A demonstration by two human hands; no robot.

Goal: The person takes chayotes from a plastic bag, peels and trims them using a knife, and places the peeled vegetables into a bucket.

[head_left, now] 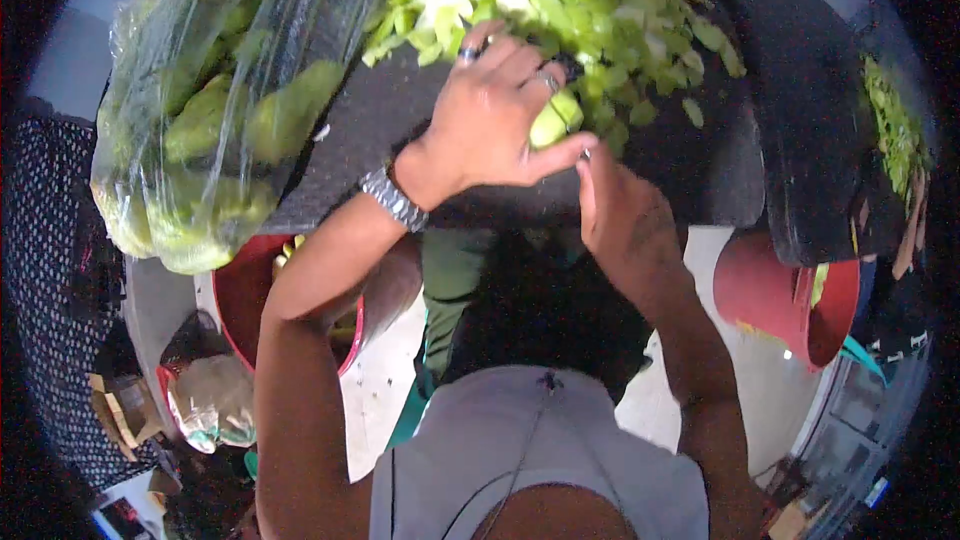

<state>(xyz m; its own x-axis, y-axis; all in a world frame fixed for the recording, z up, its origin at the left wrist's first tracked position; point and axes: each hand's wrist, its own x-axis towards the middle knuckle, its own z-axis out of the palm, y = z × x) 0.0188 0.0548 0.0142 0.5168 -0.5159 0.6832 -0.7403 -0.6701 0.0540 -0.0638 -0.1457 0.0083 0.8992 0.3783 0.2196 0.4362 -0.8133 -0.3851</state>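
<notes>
Both hands met low over the near part of the dark tabletop, almost thumb to thumb. The left hand, with a metal watch at its wrist, was clamped on a pale green vegetable piece, which sat between its thumb and fingers. The right hand was curled just beside that thumb; a small dark sliver showed at its tip, but whether it was a blade could not be told, nor how firmly the fingers were closed.

Such closeness looked like the main risk: if the right hand did hold an edge, a slip on the moist-looking piece could bring it into the outstretched left thumb. Just beyond the fingers spread a heap of cut green slices, and a nudge from the knuckles might push some off the side, where a loose slice lay apart.

To the left, a clear plastic bag of whole vegetables bulged past the tabletop's edge; a knock from the left elbow could make it sag further. Lower down stood a red bucket on the left and another red tub on the right.
</notes>
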